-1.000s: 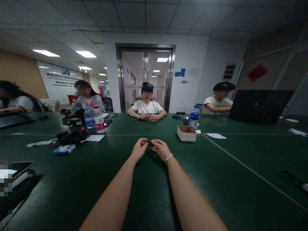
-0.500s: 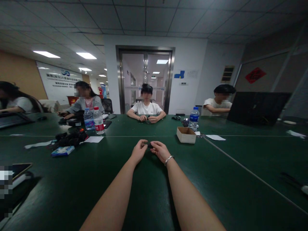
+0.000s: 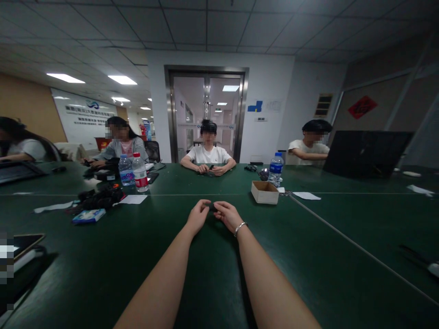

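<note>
Over the green table (image 3: 219, 256), my left hand (image 3: 198, 215) and my right hand (image 3: 228, 215) come together at a small dark object (image 3: 211, 207). Its kind is too small and dim to make out. The fingers and thumb of my right hand pinch one end of it. At the other end, my left fingertips close on it, though they partly hide the contact. A silver bangle (image 3: 240, 228) circles my right wrist. Beyond my right hand stands an open cardboard box (image 3: 265, 195).
Two bottles (image 3: 140, 173) and a dark heap of gear (image 3: 98, 197) are at left, with a blue packet (image 3: 88, 216) in front. A blue-capped bottle (image 3: 276, 168) stands behind the box. A person (image 3: 208, 157) sits opposite; a black monitor (image 3: 368, 153) is at right.
My hands stay together on the small dark object, with only slight finger movement. The view has tilted a little, so the scene sits slightly lower.
</note>
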Available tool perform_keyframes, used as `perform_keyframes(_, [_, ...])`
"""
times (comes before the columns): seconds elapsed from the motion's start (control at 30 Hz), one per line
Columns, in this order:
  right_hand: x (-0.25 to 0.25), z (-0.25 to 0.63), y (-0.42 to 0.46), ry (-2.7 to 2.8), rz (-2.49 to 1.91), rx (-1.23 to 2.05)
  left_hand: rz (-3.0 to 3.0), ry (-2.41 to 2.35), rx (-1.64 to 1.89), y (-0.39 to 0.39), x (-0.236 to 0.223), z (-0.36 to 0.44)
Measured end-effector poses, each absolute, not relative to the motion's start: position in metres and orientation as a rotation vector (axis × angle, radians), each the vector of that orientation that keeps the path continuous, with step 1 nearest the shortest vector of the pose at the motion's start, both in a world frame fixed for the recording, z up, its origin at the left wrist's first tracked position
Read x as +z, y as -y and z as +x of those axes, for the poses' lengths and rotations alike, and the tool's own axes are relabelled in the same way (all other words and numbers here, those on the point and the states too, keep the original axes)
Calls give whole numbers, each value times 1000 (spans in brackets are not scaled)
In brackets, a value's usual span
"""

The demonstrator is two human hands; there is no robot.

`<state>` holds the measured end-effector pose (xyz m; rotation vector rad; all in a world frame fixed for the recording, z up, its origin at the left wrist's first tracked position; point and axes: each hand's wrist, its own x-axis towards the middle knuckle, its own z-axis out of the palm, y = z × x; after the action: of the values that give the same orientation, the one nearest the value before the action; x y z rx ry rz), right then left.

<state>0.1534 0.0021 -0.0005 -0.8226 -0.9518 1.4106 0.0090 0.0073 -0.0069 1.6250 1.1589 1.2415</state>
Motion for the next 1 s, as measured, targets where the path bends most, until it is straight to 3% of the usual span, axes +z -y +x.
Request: perform_keyframes(1.0, [-1, 154, -2, 1022, -814, 1436, 1597, -1115, 1246, -7, -6, 10])
